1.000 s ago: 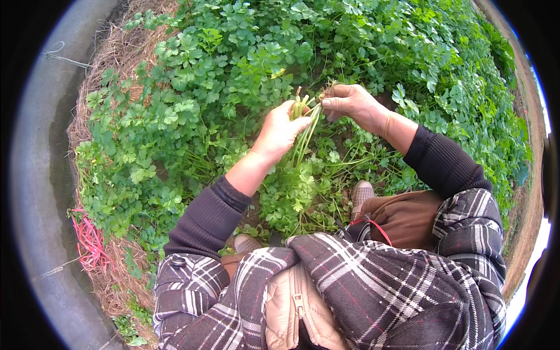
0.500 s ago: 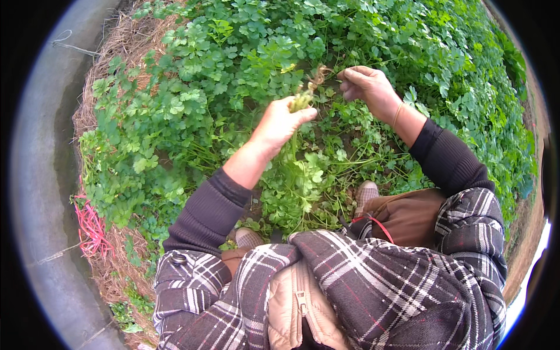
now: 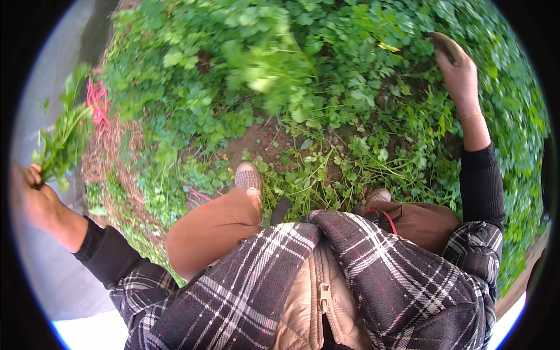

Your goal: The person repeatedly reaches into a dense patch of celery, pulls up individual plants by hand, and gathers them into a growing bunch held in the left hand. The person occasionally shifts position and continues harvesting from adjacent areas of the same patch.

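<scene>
My left hand (image 3: pixel 41 201) is stretched out to the far left, its fingers closed round a bunch of leafy greens (image 3: pixel 64 137) with lobed, celery-like leaves. The leaves stick up and away from the fist, over the edge of the grey strip. Out to the right, my right hand (image 3: pixel 459 73) hovers above the growing green plants (image 3: pixel 361 64), thumb and fingers a little apart and nothing visible in them. Part of the left hand is blurred near the picture's rim.
Pink-red strips (image 3: pixel 98 105) lie on dry straw (image 3: pixel 111 149) at the left, beside a smooth grey strip (image 3: pixel 87 262). Brown soil (image 3: pixel 262 140) shows between the plants. Loose stems and leaves (image 3: pixel 315 175) lie between my checked shoes (image 3: pixel 249 177).
My left hand has swung from the middle to the far left with the greens. My right hand has moved away to the right and its fingers have parted. The view has shifted left.
</scene>
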Action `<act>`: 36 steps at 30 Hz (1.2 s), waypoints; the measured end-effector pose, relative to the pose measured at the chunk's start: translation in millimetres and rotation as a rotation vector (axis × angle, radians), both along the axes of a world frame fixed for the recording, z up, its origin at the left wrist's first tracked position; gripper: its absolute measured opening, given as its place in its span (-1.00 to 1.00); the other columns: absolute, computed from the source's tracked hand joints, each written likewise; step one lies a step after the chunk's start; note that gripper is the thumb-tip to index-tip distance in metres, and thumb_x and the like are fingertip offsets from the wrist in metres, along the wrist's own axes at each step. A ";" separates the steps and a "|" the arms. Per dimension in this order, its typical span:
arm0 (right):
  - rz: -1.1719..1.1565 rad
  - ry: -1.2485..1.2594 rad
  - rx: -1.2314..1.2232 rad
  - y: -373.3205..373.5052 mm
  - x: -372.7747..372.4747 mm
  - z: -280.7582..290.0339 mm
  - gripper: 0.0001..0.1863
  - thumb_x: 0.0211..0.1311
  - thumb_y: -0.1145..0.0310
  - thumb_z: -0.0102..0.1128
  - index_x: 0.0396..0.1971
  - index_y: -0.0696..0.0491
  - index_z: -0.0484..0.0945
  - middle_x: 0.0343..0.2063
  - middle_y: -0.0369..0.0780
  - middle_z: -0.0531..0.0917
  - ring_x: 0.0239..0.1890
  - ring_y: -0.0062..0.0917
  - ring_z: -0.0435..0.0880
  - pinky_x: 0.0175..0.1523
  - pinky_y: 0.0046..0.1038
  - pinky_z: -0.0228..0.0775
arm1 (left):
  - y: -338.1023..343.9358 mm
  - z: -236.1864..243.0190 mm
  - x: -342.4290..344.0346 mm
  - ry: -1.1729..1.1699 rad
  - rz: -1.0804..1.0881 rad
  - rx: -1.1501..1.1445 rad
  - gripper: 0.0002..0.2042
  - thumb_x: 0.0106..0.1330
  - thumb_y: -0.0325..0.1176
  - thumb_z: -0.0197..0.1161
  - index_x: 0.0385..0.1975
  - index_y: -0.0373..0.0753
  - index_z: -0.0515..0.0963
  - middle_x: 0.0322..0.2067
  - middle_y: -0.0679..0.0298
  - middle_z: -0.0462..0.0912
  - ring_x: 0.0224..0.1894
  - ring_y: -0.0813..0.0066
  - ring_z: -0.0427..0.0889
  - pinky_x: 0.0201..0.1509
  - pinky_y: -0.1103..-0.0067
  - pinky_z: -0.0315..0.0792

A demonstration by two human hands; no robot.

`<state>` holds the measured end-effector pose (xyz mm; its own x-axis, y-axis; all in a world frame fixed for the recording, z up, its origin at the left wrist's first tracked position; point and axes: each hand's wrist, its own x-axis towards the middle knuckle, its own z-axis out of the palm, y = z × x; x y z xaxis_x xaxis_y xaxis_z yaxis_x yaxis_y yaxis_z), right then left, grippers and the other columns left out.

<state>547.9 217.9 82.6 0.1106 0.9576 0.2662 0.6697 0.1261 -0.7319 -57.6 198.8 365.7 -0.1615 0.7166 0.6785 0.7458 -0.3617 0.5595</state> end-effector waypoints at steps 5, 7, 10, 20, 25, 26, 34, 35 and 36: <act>1.077 0.436 -0.579 8.2 -185.2 52.4 -0.61 0.15 0.08 0.12 -0.25 0.13 0.59 -0.39 -0.23 0.64 -0.31 -0.57 0.58 -0.18 -0.53 0.40 | -121.2 -93.1 -57.5 0.311 0.593 -0.466 -0.82 0.17 -0.39 0.24 -0.22 -0.18 0.58 -0.43 0.43 0.59 -0.48 0.74 0.43 -0.43 0.77 0.32; 1.422 0.461 -0.721 -11.8 -280.1 28.7 -0.56 0.14 0.04 0.13 -0.25 0.16 0.58 -0.36 -0.12 0.63 -0.26 -0.46 0.58 -0.13 -0.46 0.39 | -147.3 -134.8 -68.6 0.305 0.706 -0.635 -0.79 0.13 -0.30 0.29 -0.25 -0.17 0.59 -0.47 0.40 0.59 -0.48 0.67 0.45 -0.39 0.69 0.36; 1.462 -0.208 -0.548 -40.5 -393.6 -51.1 -0.60 0.08 0.14 0.15 -0.24 0.18 0.55 -0.27 -0.03 0.58 -0.12 -0.28 0.51 -0.02 -0.37 0.32 | -178.4 -193.8 -89.0 -0.139 0.819 -0.751 -0.79 0.11 -0.30 0.31 -0.33 -0.27 0.58 -0.50 0.34 0.60 -0.45 0.63 0.48 -0.32 0.64 0.36; 1.582 -1.113 -0.136 -218.9 -376.3 -111.5 -0.70 -0.02 0.34 0.00 -0.28 0.15 0.54 -0.14 -0.08 0.49 -0.15 -0.21 0.42 0.01 -0.18 0.25 | -321.3 -193.8 -175.6 -0.210 1.022 -0.643 -0.85 0.14 -0.33 0.28 -0.41 -0.28 0.57 -0.64 0.42 0.50 -0.61 0.70 0.34 -0.53 0.67 0.26; 1.442 -0.883 -0.245 -194.8 -465.4 -78.2 -0.81 0.00 0.35 0.01 -0.45 0.12 0.55 -0.27 -0.08 0.58 -0.15 -0.26 0.51 -0.01 -0.26 0.34 | -362.2 -201.5 -188.2 -0.124 1.113 -0.614 -0.82 0.14 -0.31 0.27 -0.39 -0.31 0.56 -0.58 0.31 0.58 -0.55 0.64 0.43 -0.42 0.59 0.38; 1.433 -0.815 -0.252 -184.9 -495.0 -84.9 -0.81 0.01 0.34 0.01 -0.47 0.12 0.54 -0.30 -0.06 0.59 -0.17 -0.27 0.53 -0.03 -0.29 0.37 | -362.7 -210.5 -191.4 -0.188 1.203 -0.635 -0.82 0.14 -0.32 0.28 -0.39 -0.31 0.56 -0.57 0.31 0.58 -0.55 0.64 0.44 -0.42 0.59 0.38; 1.585 -0.871 -0.624 -186.4 -634.8 -183.4 -0.62 0.10 0.16 0.07 -0.15 0.08 0.52 -0.23 -0.08 0.60 -0.16 -0.24 0.56 -0.03 -0.28 0.38 | -411.7 -288.6 -205.5 -0.369 0.992 -0.499 -0.85 0.10 -0.36 0.32 -0.45 -0.29 0.54 -0.65 0.37 0.50 -0.60 0.70 0.36 -0.52 0.66 0.30; 1.606 -0.645 -0.554 -194.4 -645.7 -180.5 -0.58 0.07 0.15 0.09 -0.09 0.06 0.49 -0.21 -0.09 0.60 -0.16 -0.27 0.56 -0.03 -0.30 0.37 | -426.7 -287.5 -208.6 -0.341 1.051 -0.475 -0.85 0.09 -0.36 0.32 -0.45 -0.30 0.54 -0.65 0.36 0.49 -0.60 0.69 0.36 -0.51 0.65 0.30; 1.648 -0.477 -0.534 -200.7 -658.4 -174.4 -0.53 0.05 0.15 0.11 -0.03 0.04 0.46 -0.20 -0.10 0.60 -0.15 -0.30 0.56 -0.03 -0.32 0.36 | -439.9 -286.5 -210.9 -0.330 1.108 -0.459 -0.84 0.09 -0.36 0.32 -0.45 -0.31 0.54 -0.66 0.34 0.49 -0.61 0.68 0.36 -0.51 0.64 0.30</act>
<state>-110.5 17.2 -91.8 -0.9341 -0.0244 -0.3563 0.2554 0.6519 -0.7140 -268.5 -241.1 79.2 -0.9456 0.2456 0.2135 0.3241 0.6511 0.6863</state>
